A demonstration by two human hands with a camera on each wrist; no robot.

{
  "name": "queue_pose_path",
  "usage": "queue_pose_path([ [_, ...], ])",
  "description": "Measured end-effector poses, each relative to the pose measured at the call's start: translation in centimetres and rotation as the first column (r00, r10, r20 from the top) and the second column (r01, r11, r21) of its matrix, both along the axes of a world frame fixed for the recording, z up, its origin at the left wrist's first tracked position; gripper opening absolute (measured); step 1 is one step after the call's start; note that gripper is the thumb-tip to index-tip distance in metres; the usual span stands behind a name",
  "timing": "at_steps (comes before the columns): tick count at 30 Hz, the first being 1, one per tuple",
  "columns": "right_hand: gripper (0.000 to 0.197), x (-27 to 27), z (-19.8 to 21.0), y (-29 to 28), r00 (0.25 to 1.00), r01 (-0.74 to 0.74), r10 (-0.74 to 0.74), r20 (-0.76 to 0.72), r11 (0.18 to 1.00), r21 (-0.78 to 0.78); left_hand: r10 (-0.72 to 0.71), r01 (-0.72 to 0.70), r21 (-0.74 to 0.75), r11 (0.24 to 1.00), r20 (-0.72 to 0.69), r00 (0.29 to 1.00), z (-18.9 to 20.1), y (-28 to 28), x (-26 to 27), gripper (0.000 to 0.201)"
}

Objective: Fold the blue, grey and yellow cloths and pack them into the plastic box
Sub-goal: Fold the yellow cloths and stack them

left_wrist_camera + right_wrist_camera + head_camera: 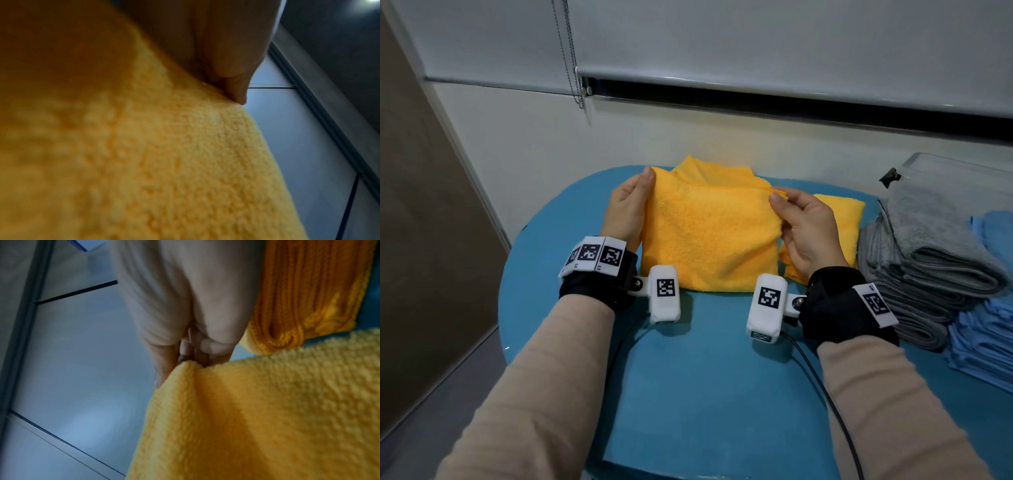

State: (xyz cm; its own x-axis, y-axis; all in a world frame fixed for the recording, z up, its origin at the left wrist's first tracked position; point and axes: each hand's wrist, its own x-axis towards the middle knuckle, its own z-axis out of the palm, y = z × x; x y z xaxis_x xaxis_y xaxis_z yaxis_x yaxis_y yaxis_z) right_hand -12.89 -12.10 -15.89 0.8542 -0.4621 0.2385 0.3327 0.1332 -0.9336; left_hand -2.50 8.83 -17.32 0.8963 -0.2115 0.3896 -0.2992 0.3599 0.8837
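I have the yellow cloth [710, 240] up off the table [705, 377] by its two far corners. My left hand [628, 209] pinches the left corner, thumb on the near face and fingers hidden behind. My right hand [806, 229] pinches the right corner, thumb in front, fingers curled behind the fabric, as the right wrist view shows. Holding both corners level keeps the cloth taut and square, so I judge the next fold can land edge on edge. Its lower edge touches the table near my wrists.

More yellow fabric [710, 171] lies behind the held piece; whether it is the same cloth, I cannot tell. A folded yellow pile [840, 222] sits just beside my right hand. Further right stand the folded grey cloths [921, 267] and the blue cloths [983, 339], stacked close together. The plastic box [962, 171] is at the far right, with grey fabric seemingly inside it. I'd say this yellow one is mid-fold, with packing still to come.
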Motion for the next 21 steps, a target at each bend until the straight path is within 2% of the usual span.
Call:
queue_pose_path([
  [3,0.012,0.0,0.0,0.2,0.998,0.065,-0.065,0.020,0.998,0.001,0.003,-0.003,0.015,1.000,-0.008,1.000,0.3,0.0,-0.4,0.036],
  [7,0.014,0.0,0.1,0.3,0.996,0.082,-0.082,0.040,0.997,0.017,0.036,-0.039,0.076,0.996,0.040,0.999,0.4,0.1,-0.7,0.022],
  [11,0.006,0.0,0.0,0.1,0.999,0.042,-0.042,-0.010,0.999,-0.004,0.062,-0.064,0.046,0.997,0.032,0.998,0.6,0.1,-1.0,0.039],
  [13,0.010,0.1,-0.1,0.0,0.998,-0.022,0.020,-0.061,0.999,-0.033,0.039,-0.039,-0.021,0.999,0.004,0.999,0.9,0.0,-1.4,0.039],
  [17,0.014,0.4,-0.8,0.2,0.971,-0.120,0.094,-0.220,0.987,-0.110,-0.125,0.107,-0.184,0.977,-0.090,0.988,2.0,-0.1,-2.6,0.044],
  [19,0.012,0.6,-1.3,0.4,0.952,-0.183,0.148,-0.268,0.977,-0.111,-0.214,0.175,-0.253,0.952,-0.140,0.967,2.5,-0.2,-3.2,0.035],
  [21,0.011,0.6,-1.5,0.7,0.933,-0.234,0.187,-0.306,0.964,-0.125,-0.244,0.179,-0.322,0.930,-0.172,0.954,2.7,-0.3,-3.7,0.030],
])
